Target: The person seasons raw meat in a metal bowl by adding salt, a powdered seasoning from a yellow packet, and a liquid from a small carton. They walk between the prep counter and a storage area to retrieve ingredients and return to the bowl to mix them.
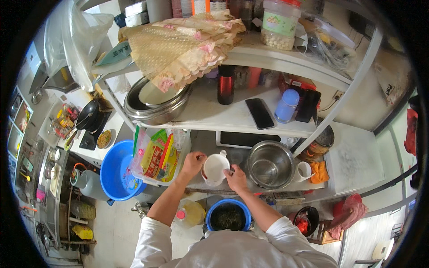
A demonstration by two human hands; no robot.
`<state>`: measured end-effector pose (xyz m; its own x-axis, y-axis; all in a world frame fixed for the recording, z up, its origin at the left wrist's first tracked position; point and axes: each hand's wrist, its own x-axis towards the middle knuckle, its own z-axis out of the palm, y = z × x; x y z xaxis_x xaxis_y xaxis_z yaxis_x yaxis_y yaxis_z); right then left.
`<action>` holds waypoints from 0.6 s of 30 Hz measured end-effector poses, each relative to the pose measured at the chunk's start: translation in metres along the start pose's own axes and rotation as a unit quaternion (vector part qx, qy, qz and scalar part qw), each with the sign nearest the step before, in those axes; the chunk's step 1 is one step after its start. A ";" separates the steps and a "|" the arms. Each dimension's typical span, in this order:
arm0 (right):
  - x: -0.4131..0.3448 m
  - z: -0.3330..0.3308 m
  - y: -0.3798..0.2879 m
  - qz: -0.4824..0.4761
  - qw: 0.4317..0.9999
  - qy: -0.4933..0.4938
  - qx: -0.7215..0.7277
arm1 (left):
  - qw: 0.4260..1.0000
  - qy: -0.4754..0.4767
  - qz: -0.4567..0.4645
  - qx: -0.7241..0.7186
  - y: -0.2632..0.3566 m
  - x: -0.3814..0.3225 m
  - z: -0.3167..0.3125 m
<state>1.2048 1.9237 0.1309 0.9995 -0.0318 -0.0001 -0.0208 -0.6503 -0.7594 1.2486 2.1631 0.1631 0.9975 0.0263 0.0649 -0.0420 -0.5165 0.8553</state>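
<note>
A white cup point(216, 166) stands in the middle of the steel counter, between my hands. The fingers of my right hand point(236, 177) are at its right side; whether they grip it or only touch it I cannot tell. My left hand point(193, 164) is beside the cup's upper left, fingertips drawn together; anything between them is too small to make out. Right of the cup is a deep stainless steel bowl point(270, 164), with a white mug point(302, 171) and an orange cloth point(319, 172) beyond it. To the left, a clear plastic bin point(185, 147) holds several seasoning packets point(155, 160).
Above the counter runs a white shelf point(207, 115) with stacked metal basins point(157, 107), a phone point(259, 113) and a blue-capped container point(287, 105). A blue tub point(115, 171) sits at left. A blue-rimmed bucket point(228, 214) and an oil jug point(190, 213) stand below.
</note>
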 end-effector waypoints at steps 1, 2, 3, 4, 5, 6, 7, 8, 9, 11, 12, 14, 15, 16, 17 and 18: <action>0.000 -0.002 -0.004 -0.013 1.000 0.005 0.022 | 1.000 0.012 0.009 -0.008 0.010 -0.001 -0.005; 0.001 -0.004 -0.009 -0.021 0.999 0.019 0.020 | 0.998 0.033 0.039 -0.023 0.021 -0.001 -0.009; 0.003 -0.007 -0.015 -0.025 0.999 0.019 0.028 | 0.999 0.025 -0.001 -0.033 0.032 -0.004 -0.012; 0.004 -0.012 -0.021 -0.032 0.998 0.023 0.039 | 0.998 0.023 -0.021 -0.051 0.043 -0.007 -0.015; 0.005 -0.017 -0.028 -0.027 0.998 0.025 0.043 | 0.995 0.010 -0.069 -0.067 0.057 -0.009 -0.019; 0.006 -0.027 -0.034 -0.037 0.999 0.008 0.025 | 0.995 0.028 -0.022 -0.089 0.072 -0.011 -0.026; 0.005 -0.036 -0.041 -0.041 0.994 0.004 0.098 | 0.993 0.033 -0.005 -0.110 0.088 -0.017 -0.033; 0.003 -0.046 -0.046 -0.024 0.987 -0.007 0.161 | 0.990 0.029 -0.026 -0.134 0.106 -0.024 -0.041; 0.002 -0.056 -0.052 -0.001 0.970 -0.027 0.243 | 0.990 0.094 0.078 -0.075 0.125 -0.030 -0.049; -0.001 -0.067 -0.062 -0.061 0.947 0.042 0.314 | 0.951 0.211 0.225 0.035 0.163 -0.038 -0.069; 0.001 -0.071 -0.065 -0.058 0.931 0.050 0.358 | 0.933 0.230 0.266 0.078 0.180 -0.035 -0.076; 0.005 -0.072 -0.063 -0.064 0.906 0.053 0.415 | 0.879 0.280 0.358 0.143 0.203 -0.020 -0.086; 0.007 -0.071 -0.059 -0.056 0.931 0.059 0.356 | 0.848 0.265 0.416 0.192 0.209 -0.009 -0.088; 0.008 -0.067 -0.053 -0.060 0.944 0.059 0.319 | 0.827 0.243 0.450 0.234 0.211 0.004 -0.087; 0.008 -0.062 -0.046 -0.026 0.954 0.048 0.294 | 0.808 0.218 0.473 0.276 0.209 0.016 -0.085; 0.006 -0.057 -0.037 -0.080 0.966 0.065 0.237 | 0.803 0.180 0.468 0.323 0.204 0.026 -0.081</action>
<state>1.2099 1.9045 0.1961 0.9770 -0.0748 0.1996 0.1773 -0.2352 -0.9556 1.2611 2.1277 0.3810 0.4602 -0.4464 0.7674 -0.6103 -0.7868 -0.0917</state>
